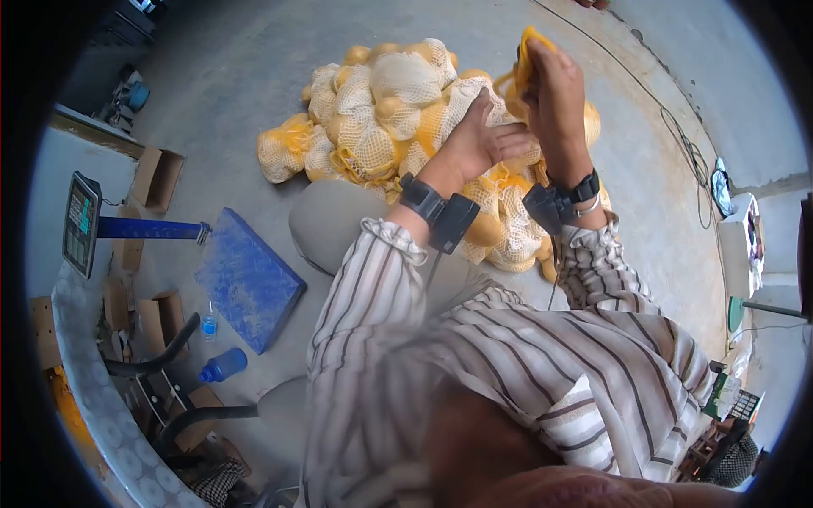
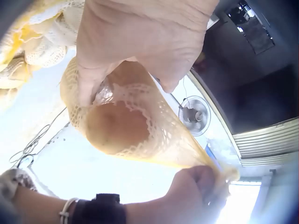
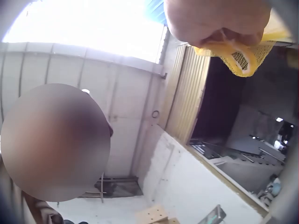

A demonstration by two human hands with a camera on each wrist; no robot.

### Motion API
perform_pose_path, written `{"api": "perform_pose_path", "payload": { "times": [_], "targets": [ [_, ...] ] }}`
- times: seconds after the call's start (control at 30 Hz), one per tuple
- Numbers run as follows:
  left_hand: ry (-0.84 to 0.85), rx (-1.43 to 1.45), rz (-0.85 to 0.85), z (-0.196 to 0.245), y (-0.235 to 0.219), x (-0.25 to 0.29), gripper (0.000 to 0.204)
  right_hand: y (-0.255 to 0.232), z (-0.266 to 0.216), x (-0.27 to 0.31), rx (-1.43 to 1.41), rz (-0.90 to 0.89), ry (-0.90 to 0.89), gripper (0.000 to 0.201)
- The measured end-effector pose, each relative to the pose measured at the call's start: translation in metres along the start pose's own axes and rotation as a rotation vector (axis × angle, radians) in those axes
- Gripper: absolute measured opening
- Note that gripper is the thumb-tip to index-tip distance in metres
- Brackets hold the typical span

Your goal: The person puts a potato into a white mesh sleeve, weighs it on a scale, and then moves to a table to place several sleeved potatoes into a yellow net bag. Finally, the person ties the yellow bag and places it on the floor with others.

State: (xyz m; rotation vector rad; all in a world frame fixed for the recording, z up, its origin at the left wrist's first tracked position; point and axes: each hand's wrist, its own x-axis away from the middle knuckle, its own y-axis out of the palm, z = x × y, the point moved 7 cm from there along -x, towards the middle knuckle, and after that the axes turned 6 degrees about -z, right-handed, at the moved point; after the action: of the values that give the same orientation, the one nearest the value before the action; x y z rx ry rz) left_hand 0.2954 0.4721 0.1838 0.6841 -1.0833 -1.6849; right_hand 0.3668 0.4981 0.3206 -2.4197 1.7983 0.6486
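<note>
A pile of yellow mesh bags (image 1: 381, 110) filled with round yellowish fruit lies on the concrete floor in front of me. My left hand (image 1: 483, 140) grips the body of one mesh bag (image 2: 126, 126) with a fruit inside, held up above the pile. My right hand (image 1: 550, 80) is higher and pinches the stretched yellow neck of that bag (image 1: 525, 51). In the right wrist view, the right hand (image 3: 215, 21) is closed round bunched yellow netting (image 3: 238, 53). The left wrist view shows the right hand (image 2: 196, 186) pulling the net taut.
A blue scale platform (image 1: 247, 279) with its display (image 1: 82, 222) stands on the left. Next to it are a blue bottle (image 1: 224, 364) and cardboard boxes (image 1: 157, 178). A cable (image 1: 677, 135) runs over the floor at right. A fan (image 2: 195, 114) stands behind.
</note>
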Motion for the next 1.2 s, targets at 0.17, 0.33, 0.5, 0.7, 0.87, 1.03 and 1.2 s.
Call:
{"api": "perform_pose_path", "payload": {
  "times": [0.17,0.33,0.5,0.7,0.87,1.03,1.2],
  "targets": [
    [0.040,-0.290,0.220,0.029,-0.042,0.026,0.074,-0.091,0.148,0.063,-0.019,0.106,0.498,0.022],
    [0.139,-0.462,0.168,0.087,0.003,0.044,0.061,-0.072,0.203,0.110,0.228,-0.249,0.693,0.023],
    [0.330,-0.542,0.176,0.135,0.027,0.094,0.055,-0.093,0.230,0.101,0.415,-0.461,0.712,0.025],
    [0.427,-0.478,0.239,0.156,0.001,0.163,0.051,-0.078,0.205,0.105,0.617,-0.601,0.762,0.031],
    [0.509,-0.454,0.241,0.168,0.000,0.213,0.050,-0.066,0.152,0.075,1.159,-0.686,0.278,0.034],
    [0.613,-0.445,0.273,0.178,-0.007,0.254,0.049,-0.023,0.079,0.041,1.248,-0.568,0.095,0.028],
    [0.772,-0.548,0.448,0.173,0.010,0.348,0.042,0.128,-0.009,0.060,0.476,-0.664,-0.001,0.023]
  ]
}}
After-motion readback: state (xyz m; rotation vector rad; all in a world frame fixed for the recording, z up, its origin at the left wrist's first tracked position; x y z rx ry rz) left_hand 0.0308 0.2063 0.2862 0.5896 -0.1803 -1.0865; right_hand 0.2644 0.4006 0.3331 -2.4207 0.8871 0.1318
